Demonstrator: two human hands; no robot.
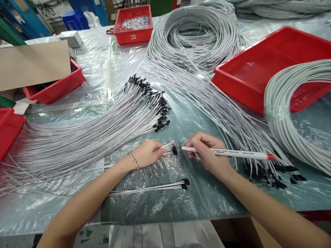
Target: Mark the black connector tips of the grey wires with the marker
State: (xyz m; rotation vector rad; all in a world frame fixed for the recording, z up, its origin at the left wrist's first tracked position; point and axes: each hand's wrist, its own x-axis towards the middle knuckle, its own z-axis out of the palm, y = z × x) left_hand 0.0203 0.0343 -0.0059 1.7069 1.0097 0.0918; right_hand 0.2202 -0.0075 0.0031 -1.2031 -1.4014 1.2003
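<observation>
Nearest the person, at 6 o'clock, a small set of wires with black tips lies flat on the plastic-covered tabletop, apart from both hands; I judge these finished.

Just beyond, the left hand pinches a few wires at their black ends. The right hand grips a white pen with a red cap, its tip touching or just beside those ends. Marking appears to be the step in hand.

At 9 to 10 o'clock a large fan of black-tipped wires spreads out; whether marked, cannot be told. At 3 o'clock another bundle runs down to black ends near the right forearm. By my reading, most of the stock remains.

Farther out, a red tray at 2 o'clock holds part of a grey cable coil. A larger coil sits at 12 o'clock, and a red bin of small metal parts at 11 o'clock.
</observation>
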